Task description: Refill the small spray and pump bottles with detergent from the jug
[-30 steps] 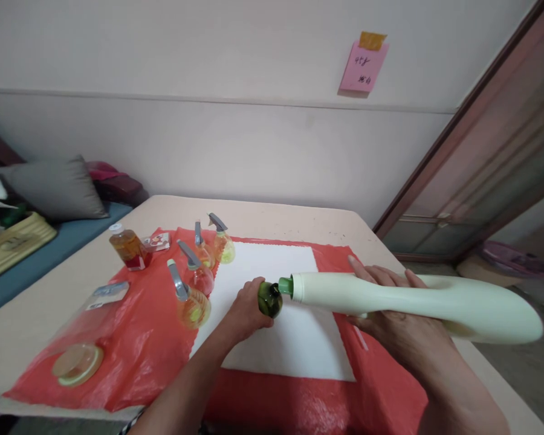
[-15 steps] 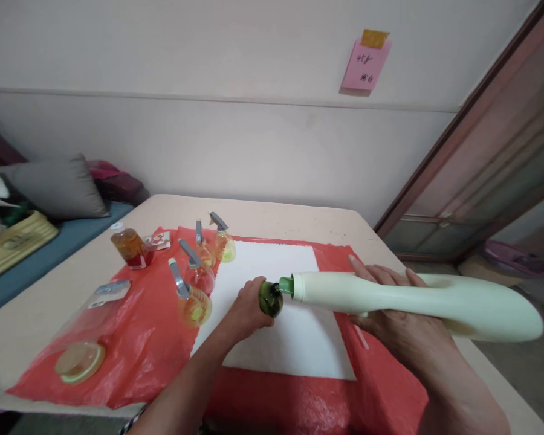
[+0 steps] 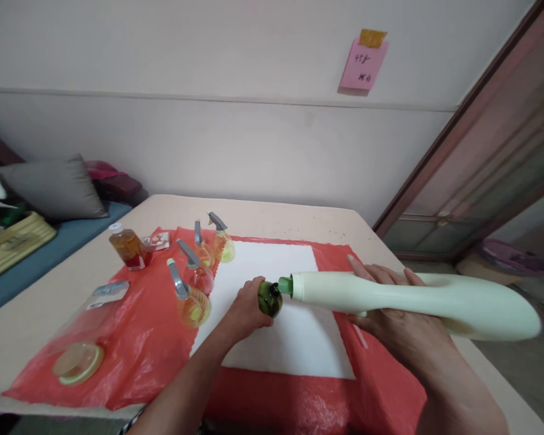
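My left hand [image 3: 249, 308] is closed around a small, round, dark green bottle [image 3: 270, 299], which is held over a white cloth [image 3: 294, 344]. My right hand [image 3: 390, 320] grips a long, pale green plastic device [image 3: 330, 287] by its narrow middle. The device's wide rounded end reaches out to the right. A short green nozzle [image 3: 285, 285] at its left end points at the dark mouth of the bottle. Whether nozzle and mouth touch is hard to tell.
Several spray bottles [image 3: 194, 305] with grey triggers stand left of the cloth on red plastic sheeting [image 3: 149, 344]. A brown-liquid bottle [image 3: 129, 246], a flat packet [image 3: 109, 294] and a round lidded container [image 3: 78, 362] lie further left. A pink note [image 3: 364, 65] hangs on the wall.
Both hands keep their grips, and the bottle and device hold almost the same place. The view has shifted very slightly.
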